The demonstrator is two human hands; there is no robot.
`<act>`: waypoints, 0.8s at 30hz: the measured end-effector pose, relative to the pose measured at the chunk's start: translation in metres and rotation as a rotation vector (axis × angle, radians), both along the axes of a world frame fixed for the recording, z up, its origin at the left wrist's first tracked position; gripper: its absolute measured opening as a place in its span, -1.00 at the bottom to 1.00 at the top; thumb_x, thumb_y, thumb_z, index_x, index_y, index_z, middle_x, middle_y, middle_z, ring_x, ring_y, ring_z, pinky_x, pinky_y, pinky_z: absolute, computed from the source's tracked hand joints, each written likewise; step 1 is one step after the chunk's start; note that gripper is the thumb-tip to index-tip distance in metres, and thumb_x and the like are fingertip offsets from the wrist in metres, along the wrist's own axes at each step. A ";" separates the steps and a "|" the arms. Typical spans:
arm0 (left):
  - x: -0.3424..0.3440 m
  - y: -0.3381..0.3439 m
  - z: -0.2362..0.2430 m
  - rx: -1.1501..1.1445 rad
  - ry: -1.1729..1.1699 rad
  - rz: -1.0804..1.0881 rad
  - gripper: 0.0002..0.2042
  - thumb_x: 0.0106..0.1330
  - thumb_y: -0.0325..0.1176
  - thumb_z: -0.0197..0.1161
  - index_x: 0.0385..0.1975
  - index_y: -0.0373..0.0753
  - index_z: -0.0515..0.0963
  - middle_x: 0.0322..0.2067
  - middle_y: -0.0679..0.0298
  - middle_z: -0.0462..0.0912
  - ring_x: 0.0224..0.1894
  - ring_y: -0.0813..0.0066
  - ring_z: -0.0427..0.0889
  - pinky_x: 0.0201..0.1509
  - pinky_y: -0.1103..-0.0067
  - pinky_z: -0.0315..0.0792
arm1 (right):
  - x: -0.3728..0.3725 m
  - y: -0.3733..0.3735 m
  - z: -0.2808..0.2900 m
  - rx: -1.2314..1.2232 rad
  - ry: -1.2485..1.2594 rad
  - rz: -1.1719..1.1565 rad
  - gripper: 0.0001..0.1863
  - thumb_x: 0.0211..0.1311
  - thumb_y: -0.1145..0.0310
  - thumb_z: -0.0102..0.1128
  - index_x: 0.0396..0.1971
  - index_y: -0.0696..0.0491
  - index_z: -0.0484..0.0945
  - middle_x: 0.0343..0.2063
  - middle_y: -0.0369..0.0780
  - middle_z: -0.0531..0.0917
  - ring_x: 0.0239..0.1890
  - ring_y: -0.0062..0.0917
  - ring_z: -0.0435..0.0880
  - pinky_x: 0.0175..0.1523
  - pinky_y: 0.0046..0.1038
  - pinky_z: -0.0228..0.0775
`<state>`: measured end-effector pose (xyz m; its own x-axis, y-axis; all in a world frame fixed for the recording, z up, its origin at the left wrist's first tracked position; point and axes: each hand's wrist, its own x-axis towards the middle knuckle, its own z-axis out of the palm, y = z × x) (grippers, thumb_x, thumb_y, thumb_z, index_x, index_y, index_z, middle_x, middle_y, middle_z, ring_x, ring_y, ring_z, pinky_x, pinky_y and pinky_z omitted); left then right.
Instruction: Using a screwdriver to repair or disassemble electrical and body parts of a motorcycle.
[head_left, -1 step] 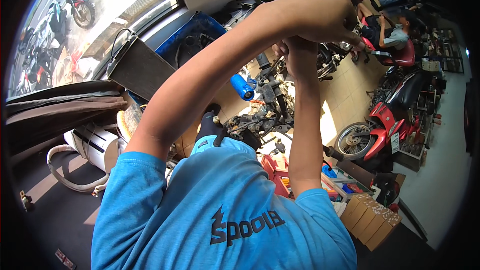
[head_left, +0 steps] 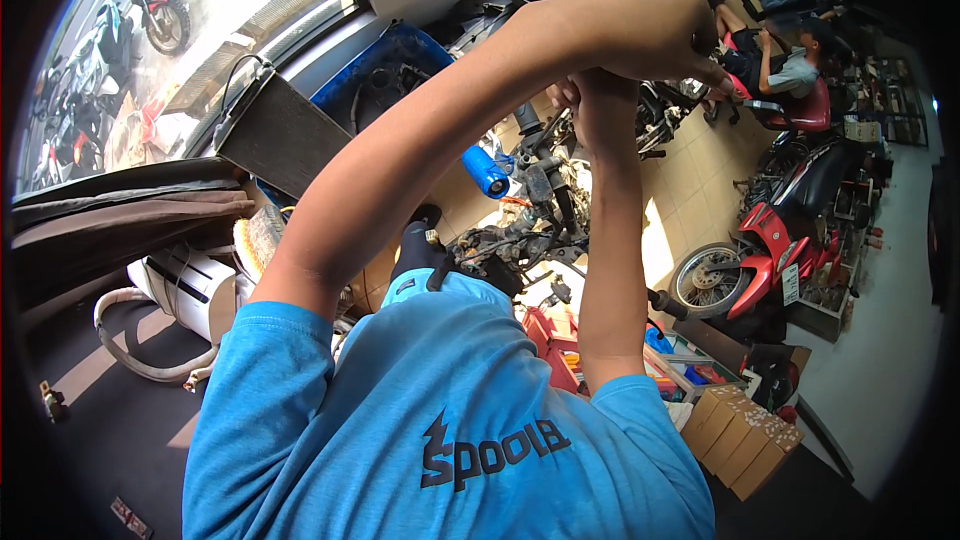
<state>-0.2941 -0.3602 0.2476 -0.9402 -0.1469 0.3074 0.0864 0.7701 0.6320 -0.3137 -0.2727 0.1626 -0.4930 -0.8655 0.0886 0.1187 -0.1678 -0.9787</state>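
Honestly, the left hand (head_left: 655, 25) arches over the right hand (head_left: 607, 105), and from where I stand most fingers are hidden, so I cannot tell whether either grip is wide, narrow or closed on something. Below, just left of the right forearm (head_left: 617, 250), lies a stripped motorcycle assembly (head_left: 545, 185). A slip could knock either hand against it, I reckon, caused by the left blocking sight of the right. Counting up: two hands, one assembly, one blue cylinder (head_left: 485, 172) to its left, one blue bin (head_left: 395, 40) far left, one red motorbike (head_left: 765, 240) indoors on the right, one seated person (head_left: 795, 70) on one red chair (head_left: 808, 112) far right; the cardboard boxes (head_left: 740, 440) near right overlap too much to count.
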 end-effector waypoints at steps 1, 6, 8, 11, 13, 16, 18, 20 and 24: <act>0.002 0.001 -0.003 0.005 -0.003 0.001 -0.58 0.09 0.10 0.30 -0.47 -0.21 0.66 -0.55 0.13 0.64 -0.42 0.11 0.64 -0.29 0.33 0.50 | 0.001 0.000 0.001 -0.029 -0.008 0.011 -0.93 0.18 0.43 0.16 -0.40 0.09 0.49 -0.74 -0.40 0.30 -0.73 -0.73 0.21 -0.59 -0.60 0.10; 0.006 -0.001 -0.006 0.015 0.022 0.025 -0.60 0.10 0.11 0.28 -0.45 -0.16 0.68 -0.54 0.14 0.65 -0.42 0.13 0.64 -0.29 0.34 0.50 | 0.003 -0.003 -0.008 -0.086 0.039 -0.001 -0.92 0.20 0.43 0.17 -0.38 0.09 0.48 -0.76 -0.41 0.29 -0.75 -0.76 0.21 -0.61 -0.61 0.08; 0.004 -0.001 -0.007 0.008 0.040 0.029 -0.59 0.10 0.12 0.28 -0.46 -0.16 0.68 -0.54 0.16 0.65 -0.42 0.15 0.64 -0.29 0.35 0.50 | -0.001 -0.005 -0.016 -0.088 0.069 -0.019 -0.92 0.21 0.44 0.17 -0.38 0.09 0.46 -0.77 -0.42 0.29 -0.75 -0.77 0.20 -0.61 -0.61 0.07; 0.003 0.002 -0.004 0.005 0.045 0.048 -0.59 0.10 0.13 0.28 -0.47 -0.14 0.69 -0.55 0.19 0.65 -0.42 0.17 0.65 -0.28 0.35 0.51 | -0.005 -0.008 -0.028 -0.057 0.464 -0.219 -0.91 0.23 0.44 0.16 -0.39 0.06 0.42 -0.76 -0.42 0.29 -0.75 -0.77 0.20 -0.62 -0.61 0.06; -0.002 0.006 -0.003 0.015 0.037 0.054 -0.60 0.10 0.13 0.28 -0.48 -0.13 0.69 -0.56 0.21 0.65 -0.42 0.19 0.66 -0.28 0.36 0.51 | 0.002 -0.002 -0.014 -0.027 0.329 -0.205 -0.88 0.27 0.39 0.13 -0.41 0.04 0.39 -0.76 -0.43 0.29 -0.75 -0.77 0.21 -0.62 -0.61 0.05; -0.013 0.021 -0.010 0.098 0.147 -0.089 -0.49 0.13 0.14 0.28 -0.57 -0.32 0.61 -0.70 0.15 0.54 -0.62 0.28 0.50 -0.41 0.41 0.41 | 0.003 0.011 -0.009 -0.092 0.162 -0.248 -0.89 0.29 0.35 0.10 -0.39 0.02 0.40 -0.75 -0.44 0.26 -0.74 -0.75 0.19 -0.60 -0.59 0.05; -0.016 0.028 -0.008 0.073 0.117 -0.101 -0.49 0.13 0.14 0.28 -0.55 -0.32 0.63 -0.69 0.14 0.55 -0.62 0.28 0.51 -0.41 0.41 0.41 | 0.001 0.021 -0.004 -0.116 0.083 -0.178 -0.88 0.30 0.33 0.09 -0.40 0.01 0.41 -0.75 -0.44 0.25 -0.73 -0.74 0.17 -0.59 -0.58 0.06; -0.015 0.032 -0.006 0.067 0.051 -0.070 -0.54 0.12 0.11 0.28 -0.46 -0.26 0.67 -0.63 0.13 0.60 -0.57 0.22 0.57 -0.38 0.41 0.45 | -0.004 0.028 -0.001 -0.100 -0.048 -0.061 -0.86 0.31 0.29 0.07 -0.44 -0.02 0.43 -0.76 -0.44 0.21 -0.72 -0.71 0.12 -0.55 -0.55 0.09; -0.020 0.028 -0.010 0.004 0.015 0.258 -0.61 0.06 0.04 0.30 -0.48 -0.23 0.68 -0.51 0.07 0.67 -0.39 0.07 0.67 -0.26 0.34 0.55 | -0.021 0.025 -0.004 -0.073 -0.077 0.060 -0.84 0.28 0.26 0.08 -0.44 0.00 0.45 -0.77 -0.43 0.22 -0.72 -0.70 0.17 -0.55 -0.56 0.10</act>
